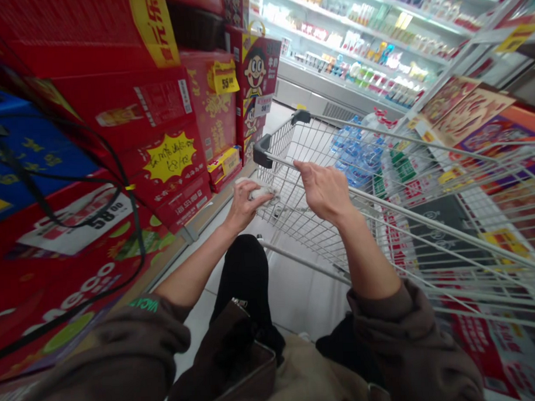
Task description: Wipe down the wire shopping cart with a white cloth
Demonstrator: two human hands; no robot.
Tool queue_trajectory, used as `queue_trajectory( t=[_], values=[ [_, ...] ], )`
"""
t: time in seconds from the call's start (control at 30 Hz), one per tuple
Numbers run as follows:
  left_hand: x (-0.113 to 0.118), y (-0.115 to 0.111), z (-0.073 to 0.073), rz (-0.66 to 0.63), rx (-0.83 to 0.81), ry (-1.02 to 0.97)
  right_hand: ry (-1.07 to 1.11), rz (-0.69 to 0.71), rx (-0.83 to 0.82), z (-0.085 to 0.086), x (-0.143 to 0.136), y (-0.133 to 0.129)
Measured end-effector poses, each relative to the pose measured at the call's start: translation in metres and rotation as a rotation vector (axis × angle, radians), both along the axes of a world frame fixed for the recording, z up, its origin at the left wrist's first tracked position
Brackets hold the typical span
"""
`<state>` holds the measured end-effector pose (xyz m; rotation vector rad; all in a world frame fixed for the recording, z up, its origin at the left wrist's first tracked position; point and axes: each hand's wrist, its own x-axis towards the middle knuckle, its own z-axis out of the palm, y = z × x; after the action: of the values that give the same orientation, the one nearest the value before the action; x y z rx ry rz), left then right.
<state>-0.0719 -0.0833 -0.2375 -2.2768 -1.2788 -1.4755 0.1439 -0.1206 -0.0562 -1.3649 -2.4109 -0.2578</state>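
Observation:
My left hand point(245, 205) is closed around a crumpled white cloth point(262, 192) and holds it at the wire side of a metal shopping cart point(382, 204), close to one corner. Whether the cloth is wrapped round a wire, I cannot tell. My right hand point(323, 188) is closed over the cart's top rail, its thumb side toward the corner. A black plastic corner piece point(263, 151) caps the rail between and beyond the two hands. A second black corner piece point(300, 117) sits on the far corner.
Stacked red drink cartons point(158, 99) with yellow price tags stand close on the left, with black cables point(139, 228) hanging before them. Bottled water packs point(357, 147) and boxed goods point(488, 122) lie beyond the cart on the right. A lit refrigerated shelf point(332, 34) is at the back.

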Motion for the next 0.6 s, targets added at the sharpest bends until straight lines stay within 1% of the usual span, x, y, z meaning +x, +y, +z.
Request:
queue_trajectory(
  t=[0.1, 0.17, 0.23, 0.33, 0.4, 0.43, 0.53, 0.6],
  values=[
    [0.005, -0.002, 0.014, 0.020, 0.014, -0.008, -0.011, 0.020, 0.039, -0.004, -0.002, -0.003],
    [0.011, -0.003, 0.021, 0.034, 0.045, -0.021, -0.030, 0.047, 0.114, -0.015, -0.001, -0.010],
    [0.016, -0.005, 0.018, 0.046, 0.080, -0.034, -0.055, 0.080, 0.198, -0.033, 0.005, -0.021],
    [0.018, -0.009, 0.002, 0.067, 0.112, -0.051, -0.036, 0.115, 0.319, -0.067, 0.022, -0.039],
    [0.018, -0.008, -0.002, 0.071, 0.097, -0.047, 0.024, 0.068, 0.375, -0.082, 0.036, -0.049],
    [0.018, -0.007, 0.001, 0.072, 0.085, -0.047, 0.058, 0.027, 0.392, -0.086, 0.041, -0.052],
    [0.022, 0.001, 0.020, 0.084, 0.059, -0.077, 0.131, -0.115, 0.405, -0.087, 0.049, -0.058],
    [0.028, 0.006, 0.028, 0.090, 0.058, -0.096, 0.126, -0.169, 0.383, -0.085, 0.047, -0.059]
  ],
)
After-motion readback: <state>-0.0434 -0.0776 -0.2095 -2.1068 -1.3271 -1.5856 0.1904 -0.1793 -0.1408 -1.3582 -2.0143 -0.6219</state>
